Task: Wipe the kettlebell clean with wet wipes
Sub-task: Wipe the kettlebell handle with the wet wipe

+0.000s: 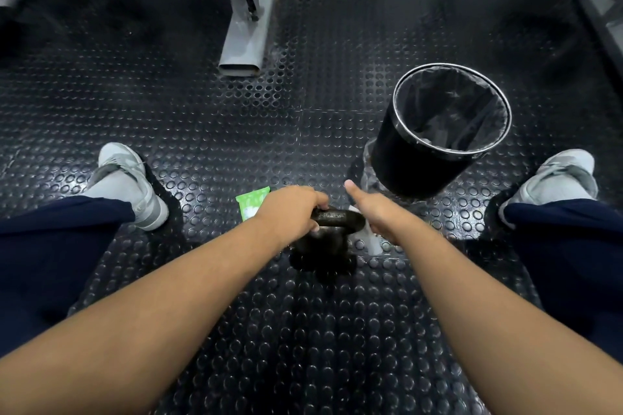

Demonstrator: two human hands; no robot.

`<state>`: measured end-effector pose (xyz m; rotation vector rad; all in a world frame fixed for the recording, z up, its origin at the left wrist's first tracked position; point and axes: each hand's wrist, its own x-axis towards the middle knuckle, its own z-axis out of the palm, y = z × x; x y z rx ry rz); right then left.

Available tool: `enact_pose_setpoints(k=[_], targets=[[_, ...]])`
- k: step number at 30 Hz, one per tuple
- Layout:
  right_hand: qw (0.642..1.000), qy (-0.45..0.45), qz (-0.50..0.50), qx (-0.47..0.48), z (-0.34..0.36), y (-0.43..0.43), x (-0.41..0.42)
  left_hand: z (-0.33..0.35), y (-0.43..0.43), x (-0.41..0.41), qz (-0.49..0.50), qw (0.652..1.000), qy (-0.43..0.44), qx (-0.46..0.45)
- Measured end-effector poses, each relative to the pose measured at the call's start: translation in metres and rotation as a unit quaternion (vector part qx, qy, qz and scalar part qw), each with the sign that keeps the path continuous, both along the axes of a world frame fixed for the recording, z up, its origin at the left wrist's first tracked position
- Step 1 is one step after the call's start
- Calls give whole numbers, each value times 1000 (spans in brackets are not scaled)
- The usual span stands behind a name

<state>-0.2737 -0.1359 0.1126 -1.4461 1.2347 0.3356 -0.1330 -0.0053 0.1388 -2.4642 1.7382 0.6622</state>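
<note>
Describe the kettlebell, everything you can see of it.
The kettlebell is dark, nearly black, with a matte, worn metal look. It stands upright on the studded rubber floor between the person's feet, with a round body below and a thick loop handle on top bearing faint, unreadable lettering. The left hand grips the handle's left part. The right hand holds a white wipe at the handle's right end. The body lies mostly in shadow, hiding surface detail.
</note>
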Motion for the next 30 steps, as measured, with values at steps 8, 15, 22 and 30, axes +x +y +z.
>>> enact_pose_setpoints(k=[8,15,22,30], targets=[[941,-124,-227,218,-45,19,-24,0,1,0,-1,1000,-2,-5],[978,-76,-96,171,-17,-21,-20,-3,1,2,-2,1000,2,-7],[969,67,225,-71,0,-13,18,-4,-1,1,-1,1000,0,-7],[987,44,155,8,-17,-13,2,-1,-2,0,6,1000,12,-1]])
